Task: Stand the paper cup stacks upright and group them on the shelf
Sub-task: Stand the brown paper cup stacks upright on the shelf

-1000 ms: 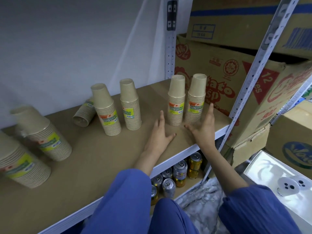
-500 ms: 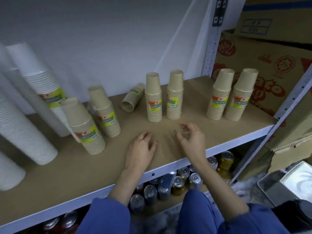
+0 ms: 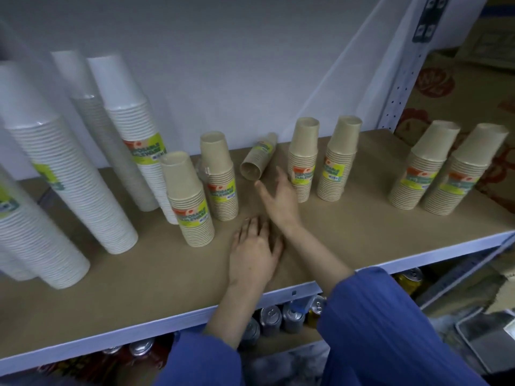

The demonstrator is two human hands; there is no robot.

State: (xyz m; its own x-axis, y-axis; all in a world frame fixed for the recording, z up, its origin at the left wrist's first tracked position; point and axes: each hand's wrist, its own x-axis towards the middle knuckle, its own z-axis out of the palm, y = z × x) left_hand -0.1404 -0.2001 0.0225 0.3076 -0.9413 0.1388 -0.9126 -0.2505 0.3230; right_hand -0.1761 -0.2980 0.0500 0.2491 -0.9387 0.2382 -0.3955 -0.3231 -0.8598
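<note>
Drink cans on the lower tier, printed cardboard boxes at right.

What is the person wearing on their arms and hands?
Both arms wear loose blue sleeves, the left sleeve and the right sleeve, ending short of the wrists. The left hand and right hand are bare: no gloves, and no rings or watch that I can see.

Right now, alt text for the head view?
One brown cup stack lies on its side on the shelf among upright brown stacks; the open right hand reaches toward it while the left hand rests flat on the shelf.
</note>
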